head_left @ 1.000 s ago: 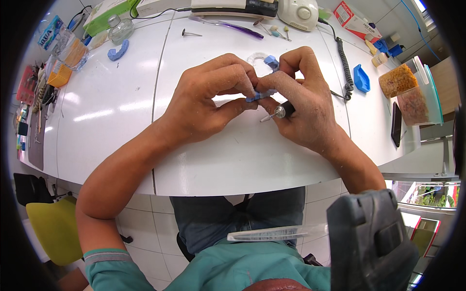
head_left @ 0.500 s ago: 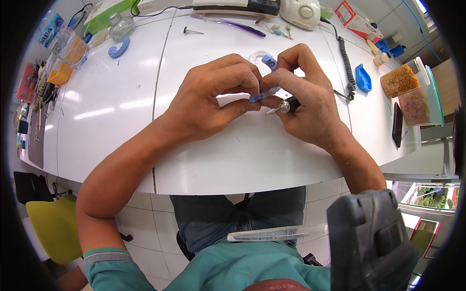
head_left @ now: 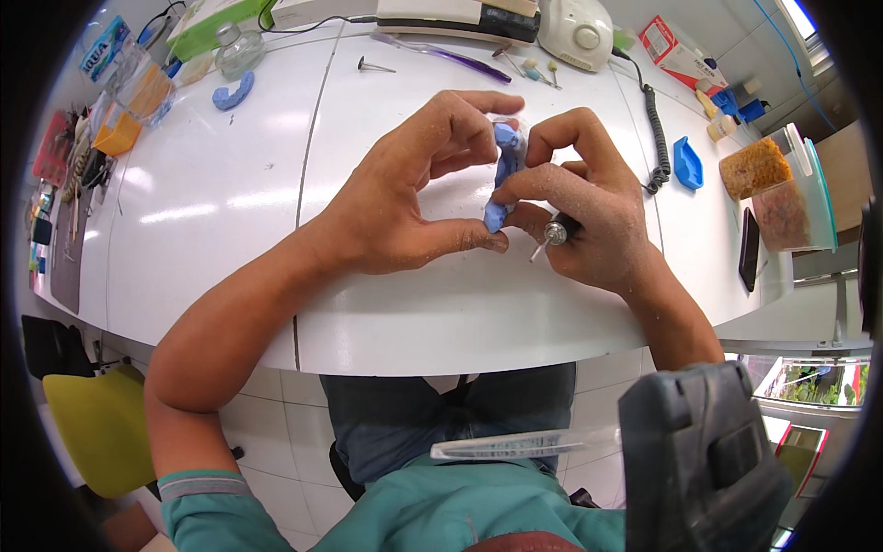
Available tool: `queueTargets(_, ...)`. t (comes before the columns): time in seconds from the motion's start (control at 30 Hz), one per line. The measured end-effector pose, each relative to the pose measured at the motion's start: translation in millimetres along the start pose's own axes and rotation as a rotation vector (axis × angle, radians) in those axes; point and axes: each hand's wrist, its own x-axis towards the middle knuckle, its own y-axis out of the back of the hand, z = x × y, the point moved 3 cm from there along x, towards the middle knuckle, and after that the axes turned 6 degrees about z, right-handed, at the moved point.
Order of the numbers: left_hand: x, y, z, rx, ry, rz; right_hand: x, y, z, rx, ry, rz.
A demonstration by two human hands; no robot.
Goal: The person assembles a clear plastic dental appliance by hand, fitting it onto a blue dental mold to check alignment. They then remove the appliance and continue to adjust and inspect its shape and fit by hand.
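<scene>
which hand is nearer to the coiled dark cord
Right. The right hand is left of the coiled dark cord; the left hand is farther left, beyond the right hand.

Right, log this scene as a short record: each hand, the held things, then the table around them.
Left hand: spread beside the blue moulded piece, thumb by its near end; contact unclear
Right hand: fingertips on that piece, also holding a dark handpiece
Handpiece tip: thin, pointing down-left in the picture
Table, left: blue arch-shaped piece, glass bottle
Table, far side: purple-handled tool, white unit with dial
Table, right: coiled cord, blue tray, dark phone-like slab
</scene>
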Motion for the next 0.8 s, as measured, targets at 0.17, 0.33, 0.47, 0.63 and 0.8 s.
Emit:
queueTargets(0.17,2.7,3.4,2.4,-0.131,0.177,0.007,6.9,10.0,-3.4,-0.028,-0.031,-0.021)
queueTargets(0.33,-0.1,1.5,0.2,-0.131,0.217,0.006,7.4,19.3,13.7,-0.099,-0.18,0.15)
queueTargets(0.47,-1.2,-0.9,0.7,-0.162,0.185,0.004,12.5,11.8,7.8,-0.111,-0.18,0.118)
queueTargets(0.63,0.3,-0.8,3.5,-0.096,0.147,-0.051,11.1,4.1,7.8,-0.09,-0.133,0.093)
queueTargets(0.8,1.9,-3.0,5.1,-0.027,0.127,-0.051,9.4,4.2,10.2,-0.091,-0.083,0.112)
